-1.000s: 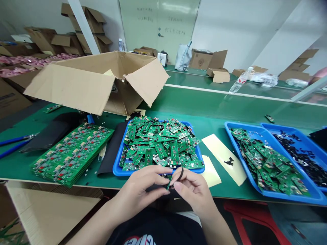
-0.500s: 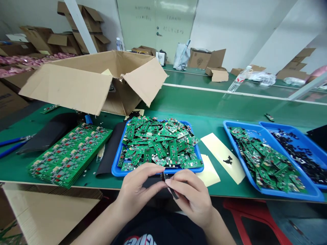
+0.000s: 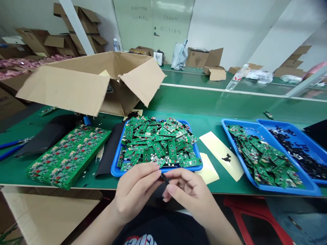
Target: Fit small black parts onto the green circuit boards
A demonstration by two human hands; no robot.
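Note:
My left hand [image 3: 136, 190] and my right hand [image 3: 189, 194] meet at the near table edge, fingertips pinched together on a small dark piece [image 3: 165, 178]. It is too small to name. Just beyond them a blue tray [image 3: 115, 169] is heaped with several small green circuit boards [image 3: 158, 143]. To the right of it lie yellow backing sheets [image 3: 219, 153], one bearing a black scrap.
A stack of green board panels [image 3: 68, 154] lies at the left beside black sheets and blue-handled pliers [image 3: 11, 147]. An open cardboard box [image 3: 89, 81] stands behind. Two blue trays at the right hold boards [image 3: 265, 158] and black parts [image 3: 298, 153]. A water bottle [image 3: 235, 81] stands farther back.
The dark piece between my fingertips has turned and now sticks up less. Both hands stay together at the table edge, shifted slightly left and nearer.

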